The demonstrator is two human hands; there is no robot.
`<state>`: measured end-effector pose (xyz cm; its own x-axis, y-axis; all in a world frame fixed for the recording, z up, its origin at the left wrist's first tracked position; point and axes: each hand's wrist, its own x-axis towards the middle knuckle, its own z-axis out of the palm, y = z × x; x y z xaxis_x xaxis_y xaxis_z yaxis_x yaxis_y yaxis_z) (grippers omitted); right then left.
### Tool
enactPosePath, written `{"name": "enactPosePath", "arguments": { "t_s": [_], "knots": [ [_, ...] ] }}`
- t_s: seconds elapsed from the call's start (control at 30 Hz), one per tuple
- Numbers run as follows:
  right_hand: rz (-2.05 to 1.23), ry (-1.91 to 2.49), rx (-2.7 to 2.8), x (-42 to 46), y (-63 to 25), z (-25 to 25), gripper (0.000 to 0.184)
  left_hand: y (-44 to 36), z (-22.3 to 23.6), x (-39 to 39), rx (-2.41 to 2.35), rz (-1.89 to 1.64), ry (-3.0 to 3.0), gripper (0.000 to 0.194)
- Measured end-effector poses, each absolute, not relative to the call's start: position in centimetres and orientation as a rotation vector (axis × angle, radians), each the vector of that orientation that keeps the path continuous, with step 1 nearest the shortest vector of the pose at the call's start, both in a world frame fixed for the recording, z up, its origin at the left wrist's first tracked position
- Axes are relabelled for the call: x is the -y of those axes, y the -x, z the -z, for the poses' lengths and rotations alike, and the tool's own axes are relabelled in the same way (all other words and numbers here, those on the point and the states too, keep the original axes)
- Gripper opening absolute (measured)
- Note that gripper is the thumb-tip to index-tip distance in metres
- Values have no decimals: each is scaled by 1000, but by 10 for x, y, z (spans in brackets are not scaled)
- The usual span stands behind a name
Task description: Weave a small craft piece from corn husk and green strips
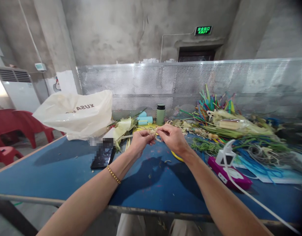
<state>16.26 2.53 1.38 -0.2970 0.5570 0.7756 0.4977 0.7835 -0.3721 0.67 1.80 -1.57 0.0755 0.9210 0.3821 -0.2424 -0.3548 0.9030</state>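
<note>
Both of my hands are raised close together above the middle of the blue table. My left hand has its fingers pinched on a thin pale strip, which looks like dried plant fibre and sticks out to the left. My right hand is also closed, thumb and fingertips together on a pale curled end of what seems the same strip. The exact join between the fingertips is too small to make out. Pale green husks lie just beyond my left hand.
Left of the hands are a phone and a big white plastic bag. A green flask stands behind them. To the right lie a purple power strip with a white cable, green fibre bundles and coloured stems.
</note>
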Motion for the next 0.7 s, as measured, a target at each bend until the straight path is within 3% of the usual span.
{"name": "enactPosePath", "arguments": {
  "t_s": [0.37, 0.6, 0.7],
  "knots": [
    [-177, 867, 1851, -23, -157, -12, 12, -9, 14, -14, -707, -1461, -1394, 21],
    [-530, 792, 1723, -24, -157, -14, 11, -11, 12, -13, -642, -1408, -1371, 28],
    [-537, 780, 1714, -23, -157, -17, 12, -11, 12, -13, -638, -1388, -1364, 30]
  ]
}}
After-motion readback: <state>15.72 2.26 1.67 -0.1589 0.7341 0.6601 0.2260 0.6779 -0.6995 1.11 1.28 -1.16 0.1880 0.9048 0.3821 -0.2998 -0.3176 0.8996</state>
